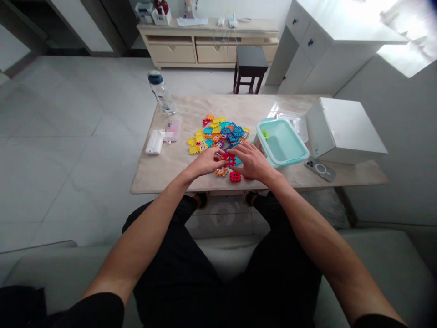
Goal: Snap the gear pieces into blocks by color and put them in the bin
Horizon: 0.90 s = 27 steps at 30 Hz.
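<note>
Both hands meet over the near middle of a marble coffee table (160, 171). My left hand (205, 162) and my right hand (251, 161) pinch the same red interlocking block piece (228, 158) between their fingertips. Below the hands lie an orange piece (221, 171) and another red piece (235, 176). A heap of yellow, blue and orange block pieces (218, 133) is spread just beyond the fingers. A mint-green plastic bin (285, 142) stands tilted to the right of my right hand, with a green piece (265, 135) inside.
A water bottle (161, 93) stands at the table's far left, a white case (154, 142) and a pink card nearer. A white box (343, 130) and a phone (320, 169) lie at the right. A dark stool (250, 66) and a low cabinet stand beyond.
</note>
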Available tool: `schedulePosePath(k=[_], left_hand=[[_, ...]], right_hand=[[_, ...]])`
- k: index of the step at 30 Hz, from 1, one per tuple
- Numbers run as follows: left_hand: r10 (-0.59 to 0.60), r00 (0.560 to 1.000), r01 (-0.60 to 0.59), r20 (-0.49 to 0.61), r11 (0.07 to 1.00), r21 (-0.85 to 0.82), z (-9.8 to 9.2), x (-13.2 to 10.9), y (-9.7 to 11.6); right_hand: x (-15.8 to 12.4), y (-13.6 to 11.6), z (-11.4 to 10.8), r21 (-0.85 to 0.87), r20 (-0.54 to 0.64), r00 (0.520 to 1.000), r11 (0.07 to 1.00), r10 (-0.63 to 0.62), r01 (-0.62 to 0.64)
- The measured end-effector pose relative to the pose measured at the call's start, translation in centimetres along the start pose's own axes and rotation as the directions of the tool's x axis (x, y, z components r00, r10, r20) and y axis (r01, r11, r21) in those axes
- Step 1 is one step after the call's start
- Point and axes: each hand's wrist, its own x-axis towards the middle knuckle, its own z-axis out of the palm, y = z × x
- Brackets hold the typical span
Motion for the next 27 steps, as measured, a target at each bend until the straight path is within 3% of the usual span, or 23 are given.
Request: schedulePosePath(k=[3, 7, 10, 19, 27], left_hand=[[-0.018, 0.999, 0.021, -0.037, 0.995, 0.096, 0.7, 0.4, 0.0], [-0.011, 0.979, 0.063, -0.206, 0.966, 0.252, 1.0, 0.7, 0.6], [0.009, 0.964, 0.065, -0.265, 0.961, 0.268, 0.6, 0.6, 1.3], [0.013, 0.969, 0.037, -0.246, 0.980, 0.197, 0.3, 0.2, 2.0], [0.026, 0.968, 0.033, -0.251, 0.973, 0.229, 0.3, -0.2, 2.3]], right_hand=[[0.0, 0.3, 0.2, -0.022, 0.049, 0.999, 1.000, 0.009, -0.008], [-0.3, 0.7, 1.2, -0.080, 0.160, 0.982, 0.993, 0.096, -0.084], [-0.7, 0.9, 2.3, -0.132, 0.260, 0.955, 0.985, 0.139, -0.108], [-0.4, 0.3, 4.7, -0.240, 0.425, 0.884, 0.966, 0.197, -0.100], [-0.6, -0.2, 4.9, -0.258, 0.458, 0.868, 0.963, 0.192, -0.077]])
